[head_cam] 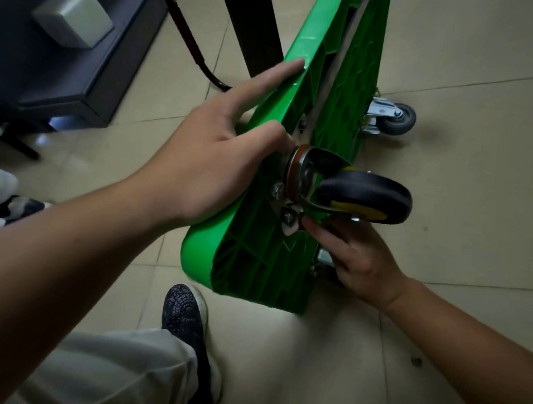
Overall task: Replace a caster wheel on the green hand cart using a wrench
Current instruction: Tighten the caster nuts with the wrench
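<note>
Left hand (211,158) spread, index finger straight; right hand (360,259) reaches in, fingers bent, grip unclear.

The hand cart (300,88) is bright green. The caster wheel (364,193) has a black tyre and a yellow hub; the small wheel (399,119) at two o'clock is grey. The floor (478,183) is beige, the shoe (183,315) dark with pale dots.

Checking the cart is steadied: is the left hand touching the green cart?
Touching. The head view shows the left hand lying on the cart along its upper edge, forefinger stretched out.
</note>
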Demonstrator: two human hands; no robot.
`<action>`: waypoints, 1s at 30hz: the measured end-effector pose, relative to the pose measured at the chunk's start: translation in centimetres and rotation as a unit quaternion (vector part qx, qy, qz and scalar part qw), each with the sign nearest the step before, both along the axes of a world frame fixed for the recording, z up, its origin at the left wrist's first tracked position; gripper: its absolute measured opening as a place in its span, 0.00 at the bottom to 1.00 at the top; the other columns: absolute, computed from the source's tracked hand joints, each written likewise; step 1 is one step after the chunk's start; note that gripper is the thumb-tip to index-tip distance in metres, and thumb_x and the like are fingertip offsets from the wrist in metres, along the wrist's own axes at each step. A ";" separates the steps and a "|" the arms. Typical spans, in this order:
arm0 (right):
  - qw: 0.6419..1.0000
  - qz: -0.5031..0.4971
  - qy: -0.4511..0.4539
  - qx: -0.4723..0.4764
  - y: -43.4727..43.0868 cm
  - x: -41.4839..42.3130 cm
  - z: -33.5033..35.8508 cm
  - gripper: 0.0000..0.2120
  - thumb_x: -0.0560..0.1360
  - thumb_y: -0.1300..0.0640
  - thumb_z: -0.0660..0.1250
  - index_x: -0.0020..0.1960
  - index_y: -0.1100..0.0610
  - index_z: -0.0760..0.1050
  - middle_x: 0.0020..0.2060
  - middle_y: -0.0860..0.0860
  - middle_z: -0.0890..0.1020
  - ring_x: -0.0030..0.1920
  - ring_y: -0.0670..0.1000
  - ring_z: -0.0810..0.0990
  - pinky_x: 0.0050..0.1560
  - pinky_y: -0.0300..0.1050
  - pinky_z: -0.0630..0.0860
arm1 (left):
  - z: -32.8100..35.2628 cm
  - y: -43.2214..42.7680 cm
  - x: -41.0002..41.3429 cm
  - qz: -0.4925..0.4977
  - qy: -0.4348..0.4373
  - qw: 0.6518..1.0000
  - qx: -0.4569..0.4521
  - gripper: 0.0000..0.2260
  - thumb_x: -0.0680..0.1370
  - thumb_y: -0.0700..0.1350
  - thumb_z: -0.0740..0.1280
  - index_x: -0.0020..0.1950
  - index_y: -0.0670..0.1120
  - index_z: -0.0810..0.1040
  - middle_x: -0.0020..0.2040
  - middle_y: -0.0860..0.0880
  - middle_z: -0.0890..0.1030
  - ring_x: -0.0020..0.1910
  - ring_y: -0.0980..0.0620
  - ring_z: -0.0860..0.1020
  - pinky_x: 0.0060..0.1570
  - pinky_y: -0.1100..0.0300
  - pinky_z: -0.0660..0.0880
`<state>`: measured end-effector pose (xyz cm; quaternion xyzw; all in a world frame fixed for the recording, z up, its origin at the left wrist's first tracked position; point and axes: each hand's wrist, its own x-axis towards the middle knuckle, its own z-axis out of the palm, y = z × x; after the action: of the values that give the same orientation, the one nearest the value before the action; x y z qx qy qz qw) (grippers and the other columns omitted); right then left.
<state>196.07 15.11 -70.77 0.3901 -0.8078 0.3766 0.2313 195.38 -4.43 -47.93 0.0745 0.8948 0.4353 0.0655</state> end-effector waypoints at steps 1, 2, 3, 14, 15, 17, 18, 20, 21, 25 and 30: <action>1.000 0.012 -0.007 0.003 -0.1 -0.5 -0.3 0.30 0.78 0.72 0.59 0.77 0.56 0.64 0.62 0.61 0.77 0.61 0.64 0.77 0.64 0.50 0.72 | 0.0 -0.1 0.0 0.000 0.006 1.000 -0.004 0.29 0.78 0.47 0.66 0.75 0.71 0.68 0.53 0.53 0.85 0.44 0.50 0.86 0.38 0.62 0.82; 1.000 0.017 -0.015 0.003 -0.3 -0.7 -0.6 0.30 0.76 0.73 0.60 0.76 0.56 0.64 0.66 0.60 0.75 0.65 0.63 0.75 0.67 0.50 0.71 | -0.1 -0.1 -0.1 0.001 0.012 1.000 -0.008 0.28 0.79 0.46 0.66 0.75 0.71 0.68 0.53 0.54 0.85 0.44 0.51 0.86 0.37 0.65 0.81; 1.000 0.019 -0.024 0.000 -0.4 -0.7 -1.0 0.32 0.75 0.74 0.60 0.76 0.56 0.64 0.68 0.58 0.72 0.67 0.62 0.73 0.69 0.50 0.70 | -0.1 -0.2 -0.1 0.002 0.018 1.000 -0.014 0.28 0.79 0.46 0.66 0.75 0.71 0.68 0.52 0.56 0.85 0.43 0.51 0.86 0.36 0.67 0.79; 0.903 0.019 -0.396 -0.164 -4.0 9.3 4.4 0.34 0.84 0.63 0.58 0.79 0.33 0.52 0.44 0.45 0.82 0.41 0.52 0.80 0.47 0.44 0.79 | 0.4 0.2 0.4 0.016 0.031 0.998 -0.052 0.27 0.81 0.48 0.66 0.73 0.75 0.67 0.50 0.61 0.85 0.43 0.51 0.85 0.42 0.55 0.83; 0.867 0.034 -0.450 -0.214 -4.6 10.5 5.9 0.34 0.84 0.63 0.57 0.77 0.29 0.53 0.38 0.42 0.80 0.36 0.52 0.77 0.40 0.45 0.77 | 0.5 0.3 0.5 0.016 0.030 0.998 -0.059 0.27 0.80 0.49 0.65 0.72 0.76 0.67 0.49 0.63 0.85 0.42 0.53 0.85 0.43 0.53 0.83; 0.784 0.069 -0.533 -0.311 -5.4 12.1 8.7 0.33 0.85 0.63 0.57 0.75 0.26 0.56 0.31 0.48 0.76 0.30 0.52 0.75 0.33 0.45 0.74 | 0.7 0.6 0.7 0.012 0.027 0.997 -0.076 0.27 0.79 0.52 0.64 0.72 0.78 0.64 0.52 0.63 0.84 0.42 0.55 0.85 0.47 0.48 0.84; 0.758 0.088 -0.549 -0.340 -5.6 12.5 9.9 0.32 0.85 0.62 0.57 0.74 0.27 0.58 0.30 0.51 0.74 0.29 0.52 0.76 0.31 0.45 0.74 | 0.7 0.6 0.7 0.010 0.025 0.996 -0.080 0.27 0.78 0.53 0.64 0.72 0.78 0.64 0.55 0.61 0.83 0.43 0.55 0.85 0.49 0.46 0.84; 0.725 0.111 -0.559 -0.386 -5.6 12.8 11.4 0.29 0.85 0.61 0.58 0.72 0.27 0.62 0.30 0.53 0.71 0.27 0.52 0.75 0.29 0.44 0.71 | 0.9 0.7 0.8 0.007 0.019 0.997 -0.071 0.28 0.78 0.52 0.64 0.73 0.77 0.64 0.59 0.59 0.82 0.45 0.55 0.85 0.52 0.46 0.83; 0.722 0.098 -0.559 -0.396 -5.6 12.8 11.8 0.28 0.85 0.61 0.58 0.71 0.28 0.63 0.30 0.52 0.70 0.27 0.51 0.73 0.29 0.43 0.69 | 1.0 0.9 0.8 0.006 0.015 0.998 -0.065 0.28 0.78 0.52 0.64 0.73 0.77 0.65 0.61 0.57 0.82 0.46 0.54 0.85 0.53 0.46 0.83; 0.799 0.054 -0.495 -0.337 -4.9 14.3 9.7 0.28 0.86 0.61 0.53 0.77 0.33 0.59 0.33 0.47 0.69 0.33 0.48 0.69 0.37 0.41 0.70 | 1.0 0.9 0.6 0.004 0.010 0.998 -0.068 0.28 0.78 0.52 0.65 0.73 0.77 0.65 0.61 0.56 0.82 0.45 0.53 0.86 0.51 0.47 0.84; 0.964 -0.023 -0.255 -0.065 -1.0 9.8 4.0 0.26 0.85 0.59 0.55 0.81 0.46 0.56 0.56 0.61 0.80 0.54 0.62 0.80 0.55 0.49 0.79 | 0.7 0.4 0.4 0.004 -0.004 0.999 -0.039 0.28 0.77 0.53 0.66 0.73 0.76 0.66 0.56 0.52 0.84 0.43 0.50 0.86 0.43 0.49 0.85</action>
<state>205.90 14.15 -66.78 0.2467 -0.8223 0.5103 0.0509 195.78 -4.02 -47.27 0.0666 0.9112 0.4004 0.0705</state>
